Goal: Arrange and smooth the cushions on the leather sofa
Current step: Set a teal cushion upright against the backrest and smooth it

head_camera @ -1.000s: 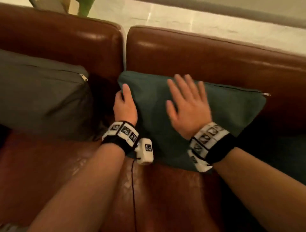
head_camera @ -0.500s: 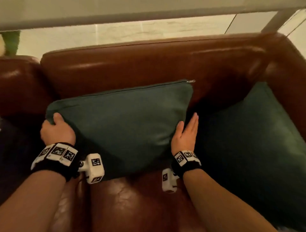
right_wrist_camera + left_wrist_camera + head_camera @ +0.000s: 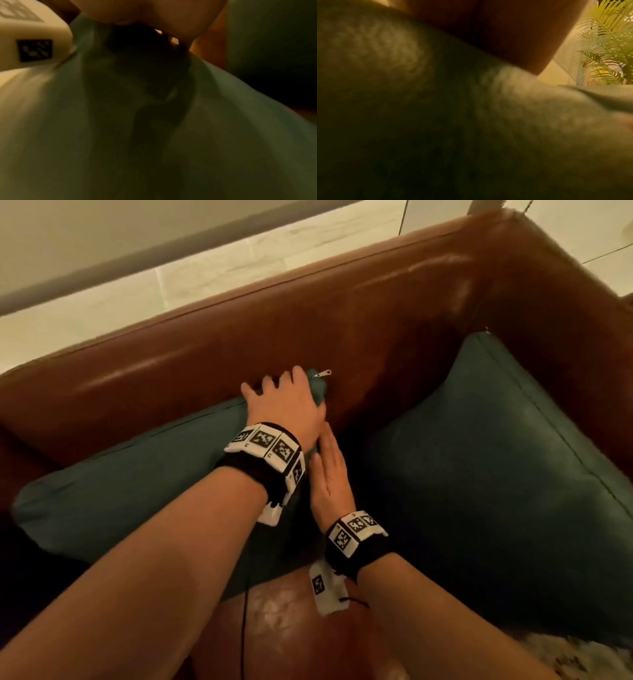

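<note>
A dark green cushion leans against the brown leather sofa back. My left hand reaches across and grips its upper right corner, fingers curled over the top edge beside the zipper pull. Just below, my right hand lies flat with straight fingers against the cushion's right side. Both wrist views are filled with blurred green cushion fabric, creased under the hands.
A second dark green cushion sits in the sofa's right corner against the armrest. Bare leather seat shows between my forearms. Pale floor tiles lie behind the sofa, and a leafy plant stands nearby.
My left hand left the cushion's left edge and crossed over to its top right corner. The right hand stayed at the right side. The view swung right.
</note>
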Demonstrator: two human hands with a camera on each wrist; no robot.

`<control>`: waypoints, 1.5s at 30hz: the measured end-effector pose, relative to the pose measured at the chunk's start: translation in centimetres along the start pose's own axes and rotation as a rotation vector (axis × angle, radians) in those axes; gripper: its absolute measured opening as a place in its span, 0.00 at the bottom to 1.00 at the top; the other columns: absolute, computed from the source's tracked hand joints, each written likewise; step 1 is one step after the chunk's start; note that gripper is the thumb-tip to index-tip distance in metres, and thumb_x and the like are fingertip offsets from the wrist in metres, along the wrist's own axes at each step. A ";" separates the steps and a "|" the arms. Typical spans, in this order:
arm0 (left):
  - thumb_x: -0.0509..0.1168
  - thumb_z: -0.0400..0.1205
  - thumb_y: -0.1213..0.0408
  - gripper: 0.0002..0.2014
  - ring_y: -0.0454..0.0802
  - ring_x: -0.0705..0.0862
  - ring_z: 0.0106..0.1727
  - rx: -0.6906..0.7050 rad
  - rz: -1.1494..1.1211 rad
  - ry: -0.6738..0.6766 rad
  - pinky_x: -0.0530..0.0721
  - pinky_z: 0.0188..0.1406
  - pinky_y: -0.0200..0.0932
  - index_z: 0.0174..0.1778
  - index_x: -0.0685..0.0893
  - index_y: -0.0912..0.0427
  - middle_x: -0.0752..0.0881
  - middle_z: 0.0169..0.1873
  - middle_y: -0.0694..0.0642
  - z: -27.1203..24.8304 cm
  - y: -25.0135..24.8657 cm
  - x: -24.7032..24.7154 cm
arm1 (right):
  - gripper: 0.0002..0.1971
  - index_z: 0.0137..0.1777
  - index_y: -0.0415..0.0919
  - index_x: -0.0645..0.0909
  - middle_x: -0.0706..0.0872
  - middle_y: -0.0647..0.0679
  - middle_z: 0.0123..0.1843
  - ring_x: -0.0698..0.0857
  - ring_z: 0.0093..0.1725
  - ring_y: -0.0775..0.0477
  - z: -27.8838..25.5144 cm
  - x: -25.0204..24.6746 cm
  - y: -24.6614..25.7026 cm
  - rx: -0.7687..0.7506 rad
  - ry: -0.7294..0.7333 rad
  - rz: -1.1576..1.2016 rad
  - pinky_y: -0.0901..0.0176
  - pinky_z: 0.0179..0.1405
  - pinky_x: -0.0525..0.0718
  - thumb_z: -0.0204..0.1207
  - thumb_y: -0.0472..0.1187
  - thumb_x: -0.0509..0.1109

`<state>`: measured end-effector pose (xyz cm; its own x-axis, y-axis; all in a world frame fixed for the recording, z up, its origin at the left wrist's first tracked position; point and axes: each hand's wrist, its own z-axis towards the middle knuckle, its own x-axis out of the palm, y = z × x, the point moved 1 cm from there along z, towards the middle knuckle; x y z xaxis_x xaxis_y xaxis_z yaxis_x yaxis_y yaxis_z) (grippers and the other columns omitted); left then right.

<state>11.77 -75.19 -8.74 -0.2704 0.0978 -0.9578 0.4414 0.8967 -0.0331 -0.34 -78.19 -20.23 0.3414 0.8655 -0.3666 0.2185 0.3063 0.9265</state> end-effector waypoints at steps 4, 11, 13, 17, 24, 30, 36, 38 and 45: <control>0.49 0.87 0.45 0.23 0.67 0.80 0.65 -0.004 -0.028 -0.103 0.71 0.67 0.71 0.67 0.72 0.59 0.83 0.62 0.60 -0.2 -0.4 -0.2 | 0.27 0.81 0.64 0.43 0.47 0.65 0.84 0.47 0.85 0.61 -2.5 2.1 -4.6 0.163 -0.027 0.021 0.59 0.84 0.46 0.81 0.62 0.39; 0.48 0.87 0.45 0.22 0.67 0.82 0.60 0.002 -0.068 -0.098 0.75 0.63 0.68 0.65 0.73 0.57 0.84 0.57 0.59 0.6 -0.1 -0.2 | 0.26 0.85 0.59 0.51 0.59 0.53 0.86 0.59 0.84 0.50 -5.2 2.7 -10.7 0.584 0.026 0.139 0.56 0.81 0.56 0.88 0.57 0.40; 0.49 0.87 0.45 0.22 0.66 0.82 0.59 0.001 -0.084 -0.099 0.75 0.62 0.67 0.65 0.73 0.57 0.85 0.56 0.59 0.7 0.0 -0.1 | 0.27 0.85 0.62 0.50 0.59 0.52 0.87 0.60 0.85 0.46 -5.3 1.7 -10.9 0.667 0.128 0.095 0.52 0.82 0.56 0.86 0.61 0.39; 0.50 0.86 0.44 0.24 0.66 0.80 0.64 -0.018 -0.129 -0.040 0.73 0.66 0.69 0.70 0.71 0.57 0.83 0.61 0.59 0.7 0.4 -0.6 | 0.30 0.86 0.52 0.54 0.56 0.49 0.88 0.56 0.86 0.45 -6.6 -1.0 -9.8 0.842 0.305 -0.103 0.53 0.83 0.49 0.87 0.61 0.39; 0.46 0.86 0.44 0.31 0.55 0.69 0.80 0.068 -0.389 -0.191 0.65 0.79 0.63 0.86 0.54 0.50 0.71 0.80 0.53 -3.7 6.9 -2.0 | 0.23 0.78 0.44 0.73 0.76 0.54 0.75 0.73 0.76 0.55 -4.3 -6.3 4.8 0.072 -0.286 -0.145 0.66 0.75 0.65 0.85 0.47 0.52; 0.37 0.81 0.44 0.35 0.56 0.55 0.86 0.018 -0.019 -0.091 0.50 0.85 0.58 0.86 0.54 0.51 0.58 0.86 0.52 -10.3 13.8 3.7 | 0.26 0.83 0.48 0.66 0.68 0.48 0.83 0.61 0.85 0.43 1.4 3.3 13.5 -0.645 0.266 -0.735 0.40 0.84 0.51 0.86 0.52 0.53; 0.43 0.86 0.44 0.30 0.58 0.55 0.86 -0.202 -0.092 -0.252 0.50 0.84 0.56 0.86 0.57 0.46 0.59 0.86 0.53 -15.0 24.2 6.3 | 0.30 0.86 0.59 0.49 0.52 0.55 0.88 0.47 0.87 0.47 6.5 -2.8 7.9 -0.302 0.096 -1.090 0.41 0.83 0.38 0.84 0.63 0.42; 0.45 0.87 0.43 0.31 0.56 0.50 0.87 -0.331 -0.217 -0.333 0.49 0.85 0.53 0.86 0.54 0.48 0.53 0.87 0.55 -15.9 25.7 6.3 | 0.32 0.86 0.56 0.49 0.51 0.49 0.88 0.49 0.87 0.40 6.2 -4.9 8.2 0.032 -0.069 -0.863 0.41 0.83 0.43 0.84 0.63 0.48; 0.56 0.84 0.43 0.35 0.67 0.77 0.72 -1.103 -1.265 -0.233 0.75 0.73 0.57 0.72 0.76 0.72 0.77 0.72 0.71 -13.9 30.4 3.5 | 0.43 0.70 0.32 0.78 0.82 0.38 0.58 0.82 0.63 0.29 8.1 -4.4 12.8 0.694 -0.164 -0.162 0.39 0.68 0.78 0.77 0.73 0.53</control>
<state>12.32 -41.60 -9.13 0.2054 -0.8343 -0.5116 -0.7266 0.2202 -0.6508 8.39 -81.31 -7.47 0.3758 0.7437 -0.5530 0.7885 0.0569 0.6124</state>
